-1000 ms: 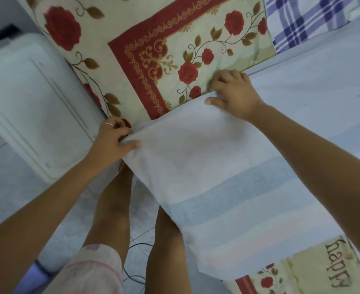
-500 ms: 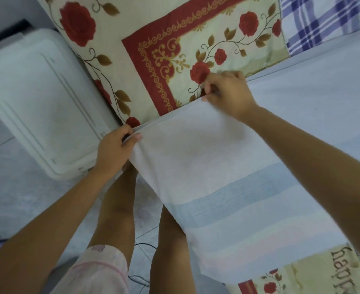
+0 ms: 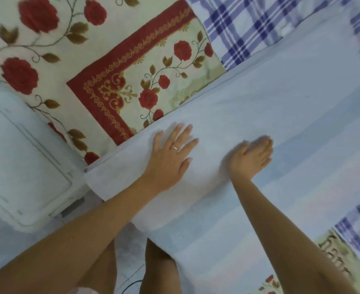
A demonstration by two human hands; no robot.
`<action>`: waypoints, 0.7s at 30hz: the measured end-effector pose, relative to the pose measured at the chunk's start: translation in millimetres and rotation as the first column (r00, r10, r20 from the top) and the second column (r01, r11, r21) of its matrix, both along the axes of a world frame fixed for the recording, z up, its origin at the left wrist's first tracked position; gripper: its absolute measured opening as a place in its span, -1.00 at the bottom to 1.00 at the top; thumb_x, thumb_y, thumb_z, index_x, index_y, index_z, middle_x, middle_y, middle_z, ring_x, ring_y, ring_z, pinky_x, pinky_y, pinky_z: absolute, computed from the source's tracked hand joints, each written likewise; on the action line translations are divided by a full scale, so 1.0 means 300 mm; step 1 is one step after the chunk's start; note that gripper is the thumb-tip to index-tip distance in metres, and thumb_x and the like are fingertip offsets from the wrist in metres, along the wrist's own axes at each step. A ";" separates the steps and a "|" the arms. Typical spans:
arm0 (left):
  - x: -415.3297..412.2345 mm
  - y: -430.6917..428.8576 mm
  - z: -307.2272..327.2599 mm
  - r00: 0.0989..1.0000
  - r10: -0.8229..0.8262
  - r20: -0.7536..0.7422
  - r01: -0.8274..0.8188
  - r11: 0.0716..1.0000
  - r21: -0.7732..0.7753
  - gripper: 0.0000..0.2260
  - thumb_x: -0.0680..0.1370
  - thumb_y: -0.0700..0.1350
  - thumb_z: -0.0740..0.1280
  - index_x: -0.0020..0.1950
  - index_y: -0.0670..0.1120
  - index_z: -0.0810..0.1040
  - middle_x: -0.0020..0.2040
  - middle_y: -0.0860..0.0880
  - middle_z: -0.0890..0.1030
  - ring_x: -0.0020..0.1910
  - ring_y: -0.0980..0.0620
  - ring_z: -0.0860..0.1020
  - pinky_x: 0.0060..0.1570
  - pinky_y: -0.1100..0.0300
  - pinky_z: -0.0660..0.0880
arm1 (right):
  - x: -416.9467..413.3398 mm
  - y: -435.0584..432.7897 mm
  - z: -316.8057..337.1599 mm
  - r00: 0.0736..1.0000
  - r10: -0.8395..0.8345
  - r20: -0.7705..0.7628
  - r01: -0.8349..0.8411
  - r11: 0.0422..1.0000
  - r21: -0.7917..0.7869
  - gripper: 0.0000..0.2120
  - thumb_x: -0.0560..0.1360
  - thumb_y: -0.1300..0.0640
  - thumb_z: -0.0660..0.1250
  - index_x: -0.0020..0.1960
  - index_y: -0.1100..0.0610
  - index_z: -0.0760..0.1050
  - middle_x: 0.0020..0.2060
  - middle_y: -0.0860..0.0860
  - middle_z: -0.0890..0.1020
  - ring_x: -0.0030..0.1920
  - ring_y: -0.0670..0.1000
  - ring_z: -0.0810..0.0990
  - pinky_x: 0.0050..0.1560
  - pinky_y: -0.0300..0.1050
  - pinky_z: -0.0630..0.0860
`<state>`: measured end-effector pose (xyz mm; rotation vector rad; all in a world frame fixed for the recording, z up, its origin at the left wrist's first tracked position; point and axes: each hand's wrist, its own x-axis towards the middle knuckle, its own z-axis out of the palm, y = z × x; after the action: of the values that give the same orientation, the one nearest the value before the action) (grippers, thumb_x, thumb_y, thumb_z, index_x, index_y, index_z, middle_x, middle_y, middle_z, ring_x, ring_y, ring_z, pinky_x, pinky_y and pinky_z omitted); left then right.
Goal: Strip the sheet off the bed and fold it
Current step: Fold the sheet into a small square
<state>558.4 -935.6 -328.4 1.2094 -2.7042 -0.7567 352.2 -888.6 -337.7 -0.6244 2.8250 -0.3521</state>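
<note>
Pale blue folded sheet spread across the rose-patterned bed cover, left hand flat with fingers spread near its folded edge, right hand flat, blurred, beside it, white plastic lid left of sheet.

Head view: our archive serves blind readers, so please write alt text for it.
A person's left hand and right hand lie flat on a pale striped sheet draped over a bed's edge. A rose-patterned cover and blue plaid cloth lie beyond it.
</note>
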 end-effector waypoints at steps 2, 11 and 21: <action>-0.107 -0.047 -0.068 0.973 -0.184 0.143 0.193 0.980 -0.051 -0.52 0.56 0.07 0.05 0.48 0.01 0.25 0.54 -0.06 0.15 0.51 -0.09 0.11 0.35 -0.23 0.09 | -0.118 -0.030 -0.004 0.990 -0.137 0.025 0.137 0.990 0.021 -0.43 0.61 0.01 0.04 0.54 0.21 -0.01 0.53 0.12 0.05 0.52 0.13 0.02 0.46 0.06 -0.08; -0.439 -0.581 -0.092 0.921 0.063 0.385 -0.115 0.987 0.114 -0.01 0.36 0.52 0.01 0.47 -0.01 -0.44 0.46 0.01 -0.46 0.47 -0.05 -0.40 0.31 -0.27 -0.36 | -0.408 -0.397 -0.055 0.914 0.373 0.162 -0.400 0.895 0.197 -0.43 0.60 -0.21 -0.12 0.52 -0.13 -0.27 0.52 -0.09 -0.25 0.52 0.06 -0.25 0.38 0.30 -0.32; -0.871 -0.855 -0.018 0.791 0.283 0.542 -0.547 0.724 0.420 0.43 0.05 0.49 0.41 0.38 -0.10 -0.59 0.37 -0.14 -0.59 0.42 -0.21 -0.45 0.29 -0.44 -0.25 | -0.887 -0.724 0.004 0.916 0.398 -0.054 -0.398 0.917 0.007 -0.41 0.48 0.29 0.20 0.46 0.04 0.17 0.46 0.04 0.17 0.30 0.18 0.30 0.14 0.03 0.35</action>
<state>297.1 -1191.9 -333.9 2.3079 -2.3610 -1.3998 86.2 -1105.8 -336.7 -1.1991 2.6529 -0.2666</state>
